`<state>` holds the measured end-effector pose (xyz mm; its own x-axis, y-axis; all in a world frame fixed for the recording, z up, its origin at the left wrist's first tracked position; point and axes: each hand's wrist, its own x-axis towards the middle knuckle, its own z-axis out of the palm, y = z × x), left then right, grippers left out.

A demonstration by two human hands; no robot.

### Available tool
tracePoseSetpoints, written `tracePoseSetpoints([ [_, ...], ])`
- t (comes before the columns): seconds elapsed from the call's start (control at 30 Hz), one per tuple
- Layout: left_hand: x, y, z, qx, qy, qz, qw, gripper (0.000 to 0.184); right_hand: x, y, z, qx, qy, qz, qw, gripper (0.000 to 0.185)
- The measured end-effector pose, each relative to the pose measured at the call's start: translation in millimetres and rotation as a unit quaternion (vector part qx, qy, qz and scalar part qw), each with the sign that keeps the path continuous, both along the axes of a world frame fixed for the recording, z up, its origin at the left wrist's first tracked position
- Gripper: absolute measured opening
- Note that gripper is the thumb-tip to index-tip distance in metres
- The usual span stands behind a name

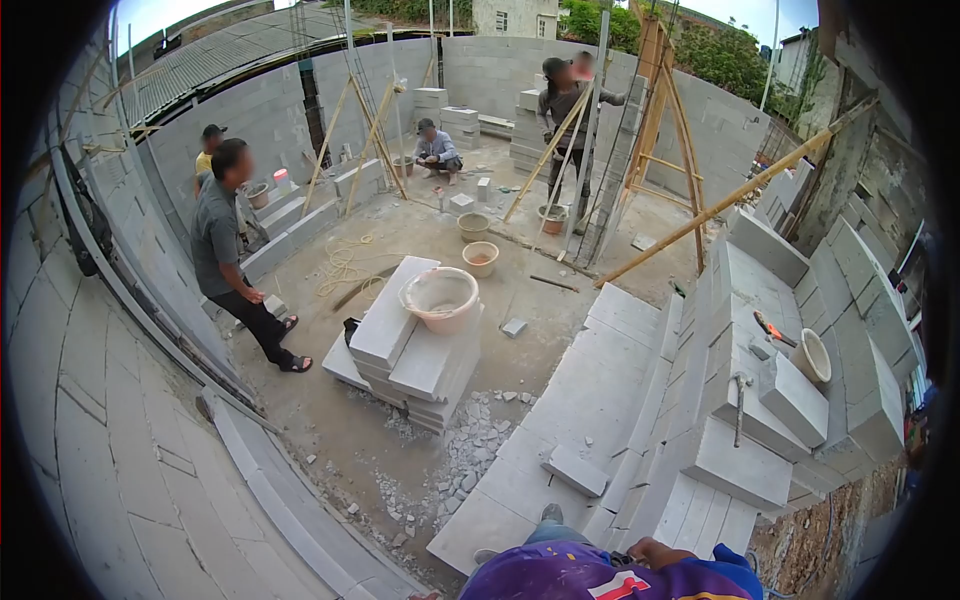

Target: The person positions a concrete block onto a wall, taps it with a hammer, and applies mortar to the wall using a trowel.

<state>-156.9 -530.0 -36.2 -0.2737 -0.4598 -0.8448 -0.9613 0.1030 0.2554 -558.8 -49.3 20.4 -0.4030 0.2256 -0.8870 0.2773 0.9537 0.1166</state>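
Note:
My right hand (655, 553) is low in front of my purple shirt, at the waist. Its fingers are curled around a small dark thing too unclear to name. At the bottom edge, a skin-coloured sliver (426, 596) may be my left hand; its fingers cannot be read. Ahead of my feet, a loose light-grey block (576, 470) lies on the pale block ledge (530, 440). On the stepped blocks to the right lie a hammer (740, 408), an orange-handled tool (772, 328), a tilted block (793, 400) and a pale bucket (812, 356).
A block stack (430, 365) carries a large tub (440, 300); rubble (470, 450) lies beside it. One person (225, 235) stands at left, another (437, 150) squats, and a third (570, 120) stands near a wooden brace (740, 205). More buckets (480, 260) stand on the floor.

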Motion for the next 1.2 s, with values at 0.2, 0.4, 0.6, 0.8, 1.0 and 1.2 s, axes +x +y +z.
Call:
tracePoseSetpoints([
  [0.2, -12, -30, 6, -0.018, -0.018, -0.033, 0.999, 0.086, -22, -33, -6, -0.08, 0.048, 0.037, 0.995, 0.033],
  [0.4, -85, -93, 12, -0.126, 0.122, 0.04, 0.984, 0.087, -90, -121, -10, -0.269, 0.26, 0.105, 0.922, 0.077],
  [0.6, -131, -90, 66, -0.075, 0.261, 0.139, 0.952, 0.086, -96, -173, 59, -0.251, 0.262, 0.174, 0.915, 0.074],
  [0.8, -73, -42, 18, -0.069, 0.104, 0.031, 0.992, 0.085, -79, -122, 3, -0.193, 0.126, 0.162, 0.96, 0.07],
  [1.0, -34, -20, 3, -0.005, 0.008, -0.059, 0.998, 0.085, -51, -84, 2, -0.116, 0.064, 0.175, 0.975, 0.048],
  [1.2, -40, -39, 1, -0.03, 0.016, -0.045, 0.998, 0.085, -54, -62, -64, -0.116, 0.165, 0.525, 0.827, 0.037],
])
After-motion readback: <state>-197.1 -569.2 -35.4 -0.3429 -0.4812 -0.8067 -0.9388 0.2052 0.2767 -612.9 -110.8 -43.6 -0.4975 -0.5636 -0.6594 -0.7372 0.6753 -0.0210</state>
